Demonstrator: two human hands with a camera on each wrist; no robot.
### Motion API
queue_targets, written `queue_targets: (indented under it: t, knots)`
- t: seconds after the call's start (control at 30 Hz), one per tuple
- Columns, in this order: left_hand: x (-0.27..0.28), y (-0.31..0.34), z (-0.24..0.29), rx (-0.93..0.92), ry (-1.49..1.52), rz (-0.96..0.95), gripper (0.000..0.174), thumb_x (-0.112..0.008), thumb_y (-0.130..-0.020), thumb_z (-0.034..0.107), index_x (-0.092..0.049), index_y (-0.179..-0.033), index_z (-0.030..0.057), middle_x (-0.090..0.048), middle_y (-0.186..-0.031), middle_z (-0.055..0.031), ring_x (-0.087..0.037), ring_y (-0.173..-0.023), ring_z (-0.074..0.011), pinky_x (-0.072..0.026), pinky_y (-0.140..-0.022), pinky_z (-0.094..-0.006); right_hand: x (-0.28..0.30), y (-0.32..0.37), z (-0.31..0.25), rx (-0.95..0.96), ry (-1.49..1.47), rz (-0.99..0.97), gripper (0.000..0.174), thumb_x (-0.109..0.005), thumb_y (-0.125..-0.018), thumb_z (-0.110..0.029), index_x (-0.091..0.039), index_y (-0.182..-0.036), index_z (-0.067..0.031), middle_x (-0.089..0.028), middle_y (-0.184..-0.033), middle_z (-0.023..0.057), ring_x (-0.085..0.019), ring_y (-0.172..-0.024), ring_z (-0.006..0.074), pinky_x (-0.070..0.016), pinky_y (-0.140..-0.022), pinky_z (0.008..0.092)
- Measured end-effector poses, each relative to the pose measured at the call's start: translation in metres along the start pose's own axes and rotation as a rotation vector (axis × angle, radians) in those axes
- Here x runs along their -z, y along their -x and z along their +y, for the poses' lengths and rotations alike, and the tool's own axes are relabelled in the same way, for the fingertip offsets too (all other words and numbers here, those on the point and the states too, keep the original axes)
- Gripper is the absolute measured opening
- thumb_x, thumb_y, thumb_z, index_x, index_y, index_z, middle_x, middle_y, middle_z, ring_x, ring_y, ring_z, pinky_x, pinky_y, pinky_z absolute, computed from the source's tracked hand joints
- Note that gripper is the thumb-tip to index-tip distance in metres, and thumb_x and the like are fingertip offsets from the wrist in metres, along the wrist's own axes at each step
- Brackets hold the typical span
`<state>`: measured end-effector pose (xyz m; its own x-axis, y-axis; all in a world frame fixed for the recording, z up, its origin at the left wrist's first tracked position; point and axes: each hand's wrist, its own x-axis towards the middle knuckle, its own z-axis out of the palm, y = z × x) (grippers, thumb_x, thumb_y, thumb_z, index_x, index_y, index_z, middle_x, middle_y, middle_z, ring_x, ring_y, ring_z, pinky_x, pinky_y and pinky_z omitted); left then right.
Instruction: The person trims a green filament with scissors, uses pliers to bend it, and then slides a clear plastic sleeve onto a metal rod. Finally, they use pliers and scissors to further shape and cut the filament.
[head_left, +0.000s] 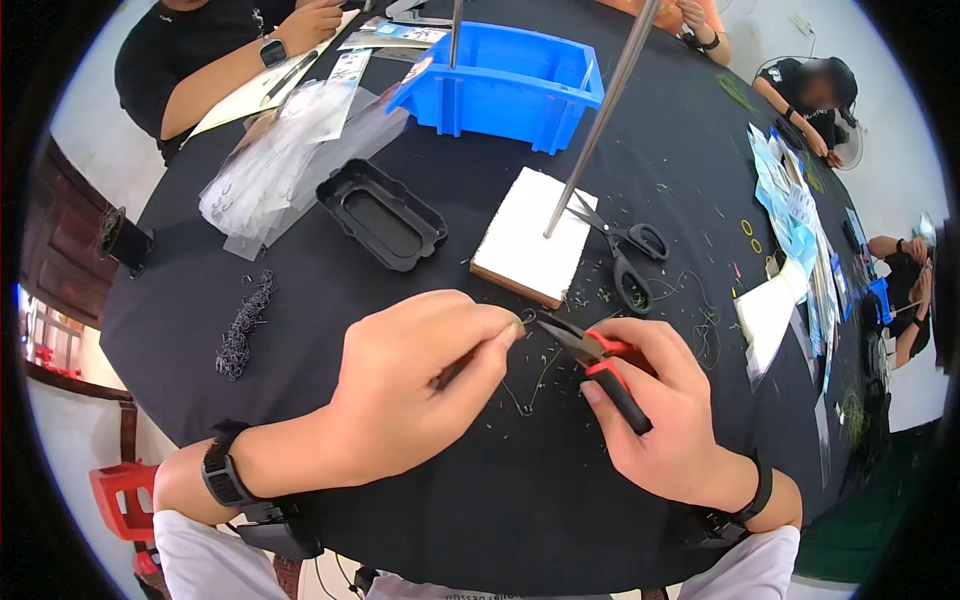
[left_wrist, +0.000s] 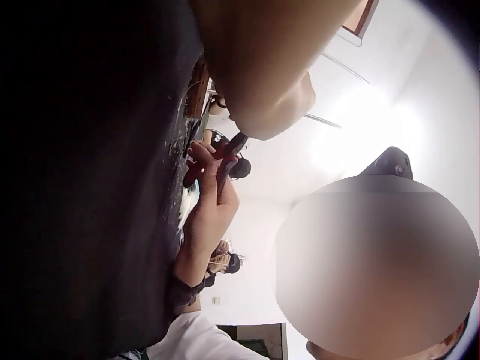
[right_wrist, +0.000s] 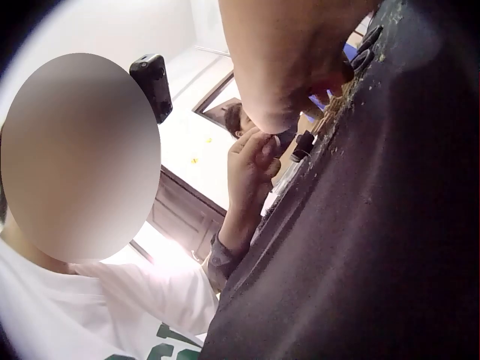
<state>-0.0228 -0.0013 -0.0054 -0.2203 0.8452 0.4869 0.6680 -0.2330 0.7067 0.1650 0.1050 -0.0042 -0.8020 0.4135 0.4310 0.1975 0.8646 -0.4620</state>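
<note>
Between thumb and index finger, my left hand [head_left: 425, 375] pinches a small wire hook [head_left: 529, 315] in the head view. A thin line [head_left: 526, 408] hangs in a loop below those fingertips. My right hand [head_left: 660, 405] grips long-nose pliers [head_left: 622, 398] with red and black handles. The pliers' tips point left, close to the hook. In the left wrist view the right hand [left_wrist: 214, 199] shows around the pliers, and the left hand's fingertips are hidden. The right wrist view shows the left hand [right_wrist: 251, 169] with fingers drawn together.
Beyond the hands stand a white-topped block [head_left: 530, 235] with a metal rod [head_left: 605, 115], black scissors [head_left: 628, 255], a black tray [head_left: 385, 215] and a blue bin [head_left: 500, 90]. A heap of dark hooks [head_left: 243, 330] lies left, plastic bags [head_left: 285, 150] behind it. Clippings dot the black tablecloth [head_left: 480, 520].
</note>
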Motion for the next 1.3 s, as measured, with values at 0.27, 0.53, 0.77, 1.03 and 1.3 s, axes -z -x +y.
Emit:
queue_targets:
  t: [0.27, 0.53, 0.77, 1.03, 1.3]
  knots:
    - [-0.0074, -0.0014, -0.0041, -0.227, -0.116, 0.097, 0.013, -0.062, -0.071, -0.009, -0.063, -0.082, -0.0026, -0.052, -0.062, -0.0085, -0.045, -0.049, -0.0173, -0.0339, -0.044, -0.0286, -0.0007, 0.0006, -0.0008, 0.008, 0.058, -0.006, 0.021, -0.073, -0.065, -0.006, -0.063, -0.082, 0.0016, -0.057, -0.096, 0.0132, -0.057, -0.081, 0.0273, -0.0461, -0.068, 0.0355]
    - [-0.0072, -0.0023, -0.005, -0.303, -0.169, 0.108, 0.014, -0.062, -0.068, -0.01, -0.062, -0.081, -0.0047, -0.052, -0.063, -0.0105, -0.047, -0.05, -0.0205, -0.0363, -0.045, -0.0294, 0.001, 0.0017, -0.0006, 0.033, 0.076, -0.001, 0.022, -0.073, -0.065, -0.006, -0.062, -0.081, 0.0028, -0.056, -0.094, 0.0132, -0.057, -0.079, 0.0259, -0.0464, -0.065, 0.0335]
    - [-0.0063, -0.0017, -0.0068, -0.331, -0.2, 0.104, 0.016, -0.063, -0.067, -0.011, -0.062, -0.083, -0.0054, -0.054, -0.065, -0.0112, -0.049, -0.052, -0.0215, -0.0382, -0.046, -0.0303, -0.0003, 0.0005, -0.0016, -0.006, 0.088, 0.008, 0.021, -0.069, -0.063, 0.006, -0.061, -0.082, 0.0044, -0.055, -0.096, 0.0152, -0.055, -0.08, 0.0274, -0.0471, -0.066, 0.0319]
    - [-0.0052, -0.0003, -0.006, -0.348, -0.268, 0.081, 0.019, -0.064, -0.066, -0.011, -0.062, -0.084, -0.0063, -0.053, -0.065, -0.0111, -0.049, -0.053, -0.0227, -0.0389, -0.046, -0.0313, 0.0018, -0.0007, -0.0047, -0.01, 0.104, 0.021, 0.022, -0.07, -0.061, 0.006, -0.061, -0.081, 0.0049, -0.055, -0.096, 0.015, -0.055, -0.081, 0.0281, -0.0465, -0.068, 0.0332]
    - [-0.004, -0.0006, -0.0048, -0.434, -0.358, 0.025, 0.025, -0.064, -0.063, -0.011, -0.059, -0.088, -0.0091, -0.049, -0.066, -0.011, -0.049, -0.053, -0.0241, -0.0388, -0.045, -0.0319, 0.0013, -0.0004, -0.0044, 0.003, 0.119, 0.02, 0.022, -0.071, -0.059, 0.006, -0.062, -0.079, 0.0044, -0.055, -0.093, 0.015, -0.054, -0.079, 0.0276, -0.0458, -0.067, 0.0331]
